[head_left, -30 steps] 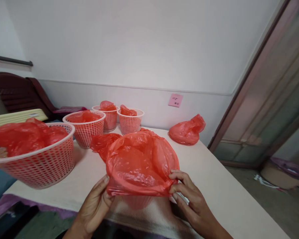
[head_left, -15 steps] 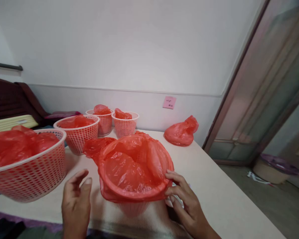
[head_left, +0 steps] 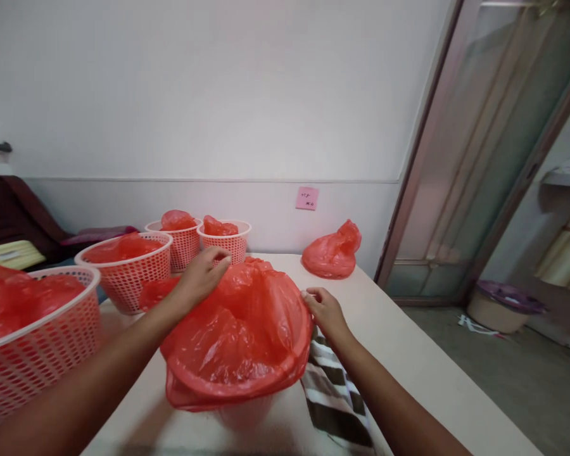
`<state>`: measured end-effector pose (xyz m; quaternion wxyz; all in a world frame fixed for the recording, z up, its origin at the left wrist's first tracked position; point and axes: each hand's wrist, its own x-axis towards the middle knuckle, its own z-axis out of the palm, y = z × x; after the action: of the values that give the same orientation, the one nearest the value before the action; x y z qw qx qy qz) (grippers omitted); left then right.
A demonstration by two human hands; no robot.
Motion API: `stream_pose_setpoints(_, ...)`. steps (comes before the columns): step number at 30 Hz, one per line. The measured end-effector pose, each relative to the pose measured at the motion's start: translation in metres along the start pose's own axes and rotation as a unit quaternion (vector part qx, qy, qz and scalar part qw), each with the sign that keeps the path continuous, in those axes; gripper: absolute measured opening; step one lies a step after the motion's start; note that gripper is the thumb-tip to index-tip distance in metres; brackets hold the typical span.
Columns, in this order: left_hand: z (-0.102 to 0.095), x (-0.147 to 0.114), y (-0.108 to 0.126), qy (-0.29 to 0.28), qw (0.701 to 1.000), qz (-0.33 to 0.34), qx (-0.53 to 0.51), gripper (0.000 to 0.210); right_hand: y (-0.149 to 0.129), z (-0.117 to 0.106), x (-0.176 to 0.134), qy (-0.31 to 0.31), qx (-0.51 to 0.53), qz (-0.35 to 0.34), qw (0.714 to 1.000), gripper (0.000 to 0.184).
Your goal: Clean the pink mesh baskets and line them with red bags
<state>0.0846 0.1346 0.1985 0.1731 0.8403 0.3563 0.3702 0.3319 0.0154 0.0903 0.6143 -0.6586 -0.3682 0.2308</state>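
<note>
A basket lined with a red plastic bag (head_left: 228, 342) stands in front of me, the bag folded over its rim and spread inside. Below the fold, the basket's pale lower part (head_left: 245, 413) shows. My left hand (head_left: 204, 275) is over the far left side of the bag, thumb and fingers slightly apart, with nothing seen between them. At the right rim, my right hand (head_left: 327, 311) has its fingertips closed on the bag's edge. Its thumb is mostly hidden. Beside that rim lies a brown-and-white striped cloth (head_left: 335, 392), partly under my right forearm.
Several pink perforated baskets with red bags stand left and behind, including a large near basket (head_left: 42, 335). A bunched red bag (head_left: 332, 252) rests at the back right of the white table (head_left: 399, 354). A pink note (head_left: 307, 198) is on the wall. A bin (head_left: 498, 310) stands on the floor.
My left hand has moved from the near left, up and across to the far left of the bag. My right hand has slid farther back along the rim. The striped cloth is now exposed.
</note>
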Motion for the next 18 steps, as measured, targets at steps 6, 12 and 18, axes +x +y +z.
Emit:
stream_pose_setpoints(6,0.068,0.085,-0.026,-0.158,0.986,0.015,0.054,0.026,0.005,0.016,0.009,-0.037,0.079,0.034,0.996,0.034)
stream_pose_setpoints(12,0.088,0.088,-0.05,-0.247,0.969,0.01,0.014,0.037,0.007,0.017,0.006,-0.098,0.178,0.083,0.976,0.027)
stream_pose_setpoints(18,0.082,0.089,-0.06,-0.272,0.962,-0.01,-0.008,0.034,-0.003,0.021,0.002,-0.122,0.208,0.117,0.963,0.017)
